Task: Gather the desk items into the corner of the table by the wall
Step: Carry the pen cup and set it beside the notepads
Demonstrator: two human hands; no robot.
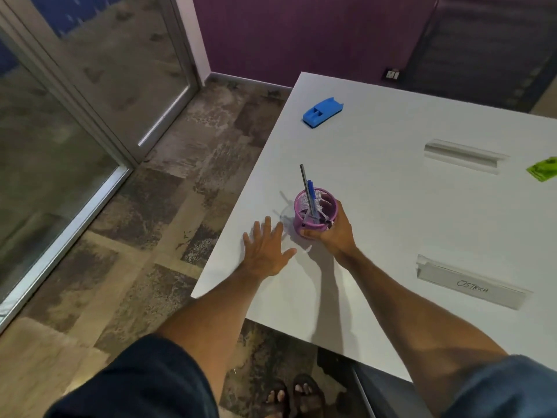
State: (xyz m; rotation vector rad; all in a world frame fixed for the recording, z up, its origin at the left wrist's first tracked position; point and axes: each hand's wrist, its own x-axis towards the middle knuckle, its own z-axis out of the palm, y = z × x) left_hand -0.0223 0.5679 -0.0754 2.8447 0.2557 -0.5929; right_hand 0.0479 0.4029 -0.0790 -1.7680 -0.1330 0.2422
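Observation:
A purple mesh pen cup (304, 208) stands on the white table (391, 212) near its left edge, with a blue-capped pen (310, 191) and a grey stick leaning in it. My right hand (334, 230) wraps around the cup's near side. My left hand (266, 247) lies flat on the table just left of the cup, fingers spread, holding nothing. A blue whiteboard eraser (322, 112) lies near the far left corner. Two clear name holders lie to the right: one (465, 156) farther back, one labelled "OSTRICH" (470, 283) nearer. A green item (544, 169) shows at the right edge.
A purple wall (301, 34) runs behind the table's far edge, with a socket (392, 74) low on it. A dark chair (482, 49) stands at the far right. Glass doors (60, 116) and patterned floor lie to the left. My sandalled feet (294, 395) show below.

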